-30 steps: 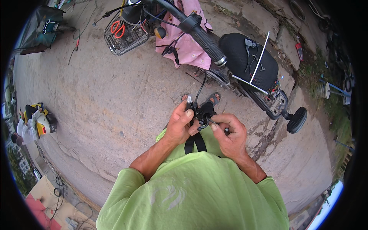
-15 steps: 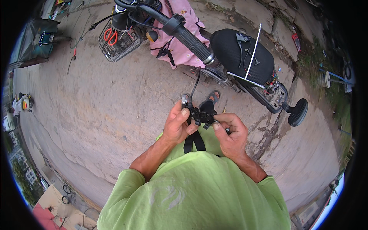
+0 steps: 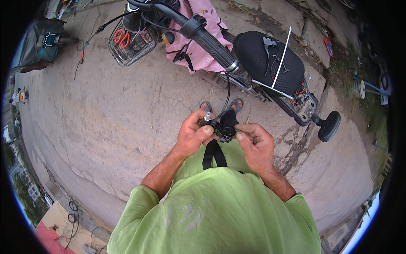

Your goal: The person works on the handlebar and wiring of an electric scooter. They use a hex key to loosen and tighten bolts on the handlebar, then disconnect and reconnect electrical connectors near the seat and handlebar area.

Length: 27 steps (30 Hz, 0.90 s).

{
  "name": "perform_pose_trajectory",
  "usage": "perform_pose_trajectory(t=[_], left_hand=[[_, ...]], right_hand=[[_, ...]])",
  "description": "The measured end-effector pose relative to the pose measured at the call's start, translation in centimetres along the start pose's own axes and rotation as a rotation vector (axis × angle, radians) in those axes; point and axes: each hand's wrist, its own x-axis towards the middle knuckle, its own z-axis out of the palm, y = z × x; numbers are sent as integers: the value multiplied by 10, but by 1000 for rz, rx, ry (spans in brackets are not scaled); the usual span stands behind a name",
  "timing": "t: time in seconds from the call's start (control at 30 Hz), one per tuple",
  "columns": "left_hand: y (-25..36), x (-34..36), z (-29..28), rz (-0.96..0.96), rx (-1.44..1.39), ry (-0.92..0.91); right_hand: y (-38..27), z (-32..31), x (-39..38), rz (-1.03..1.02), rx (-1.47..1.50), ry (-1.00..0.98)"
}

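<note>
just beyond the green shirt (image 3: pixel 215 203), the left hand (image 3: pixel 193 134) is curled closed around a black lever fitting (image 3: pixel 225 131), thumb pressed on top, seemingly to steady it, while the right hand (image 3: pixel 259 148) has thumb and forefinger nearly together at its right edge, though i cannot tell whether they grip anything small. the fitting sits between both hands before the waist, its reach probably limited by a black cable (image 3: pixel 229 91) rising toward the handlebar grip (image 3: pixel 216 50). farther out, a white rod (image 3: pixel 281 57) rests across the black seat (image 3: pixel 253 53), apparently a handy shelf, and a red-handled tool (image 3: pixel 121 36) sits in the wire basket (image 3: pixel 133 58).
</note>
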Motion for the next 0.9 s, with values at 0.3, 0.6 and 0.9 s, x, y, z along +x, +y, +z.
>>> perform_pose_trajectory(t=[0.3,0.6,0.9], left_hand=[[1,1,2,21,112,30],[-4,4,6,3,131,44],[-6,5,8,-27,83,84]], right_hand=[[-6,1,4,105,27,-22],[-9,-3,18,114,-208,-80],[-7,-20,27,136,-176,-320]])
